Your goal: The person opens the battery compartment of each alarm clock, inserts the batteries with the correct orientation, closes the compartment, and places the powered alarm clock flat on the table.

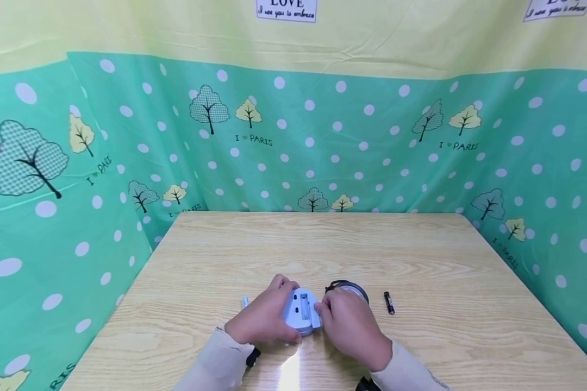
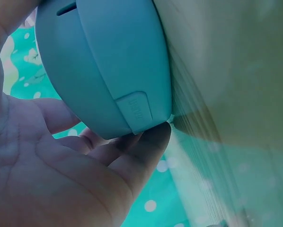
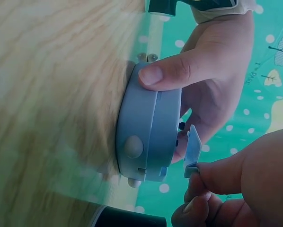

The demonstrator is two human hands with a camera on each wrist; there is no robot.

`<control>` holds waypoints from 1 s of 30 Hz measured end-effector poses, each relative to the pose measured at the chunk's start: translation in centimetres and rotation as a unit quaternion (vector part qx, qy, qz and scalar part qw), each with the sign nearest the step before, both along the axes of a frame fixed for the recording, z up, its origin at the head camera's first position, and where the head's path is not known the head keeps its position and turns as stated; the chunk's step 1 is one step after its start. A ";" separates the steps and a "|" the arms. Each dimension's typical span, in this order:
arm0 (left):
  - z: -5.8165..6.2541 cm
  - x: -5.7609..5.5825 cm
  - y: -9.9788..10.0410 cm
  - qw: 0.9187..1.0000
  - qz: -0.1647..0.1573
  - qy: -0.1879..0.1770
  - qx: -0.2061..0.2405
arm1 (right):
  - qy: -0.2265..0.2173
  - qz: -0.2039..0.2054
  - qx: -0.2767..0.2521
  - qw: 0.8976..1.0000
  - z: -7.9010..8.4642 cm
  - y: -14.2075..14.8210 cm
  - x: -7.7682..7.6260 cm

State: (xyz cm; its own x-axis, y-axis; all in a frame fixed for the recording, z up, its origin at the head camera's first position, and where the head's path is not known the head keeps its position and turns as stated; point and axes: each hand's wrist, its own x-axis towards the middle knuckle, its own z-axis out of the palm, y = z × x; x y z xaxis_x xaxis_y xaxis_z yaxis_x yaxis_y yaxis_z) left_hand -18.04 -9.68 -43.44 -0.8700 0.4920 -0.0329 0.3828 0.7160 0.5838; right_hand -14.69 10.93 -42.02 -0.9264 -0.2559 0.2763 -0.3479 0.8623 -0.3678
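Note:
A light blue alarm clock (image 1: 293,320) lies face down on the table, its back with two black knobs and a battery slot (image 1: 305,307) turned up. My left hand (image 1: 270,314) grips it from the left, the thumb on the near side and the fingers on the far side. In the right wrist view, my right hand (image 3: 226,189) pinches a small battery cover (image 3: 193,146) between thumb and fingertips, apart from the clock's body (image 3: 141,113). Most of my right hand's fingers are hidden in the head view.
Beyond my right hand is a round thing with a dark rim (image 1: 357,286), partly hidden. A black battery (image 1: 388,303) lies to the right on the wooden table (image 1: 323,239). Left of my left hand a small pale stick-like thing (image 1: 245,301) shows. Patterned green cloth (image 1: 313,141) surrounds the table.

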 end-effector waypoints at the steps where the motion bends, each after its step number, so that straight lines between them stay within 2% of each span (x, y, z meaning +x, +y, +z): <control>1: 0.0 0.0 0.0 1.000 0.001 0.000 0.001 | 0.001 0.001 0.001 1.000 0.0 0.1 0.0; 12: 0.1 0.1 0.0 1.000 0.006 -0.001 -0.003 | -0.001 0.001 0.007 1.000 -0.3 0.5 0.7; 30: 0.2 0.1 0.0 1.000 -0.006 0.002 0.006 | 0.003 -0.001 0.009 1.000 -0.5 1.2 1.5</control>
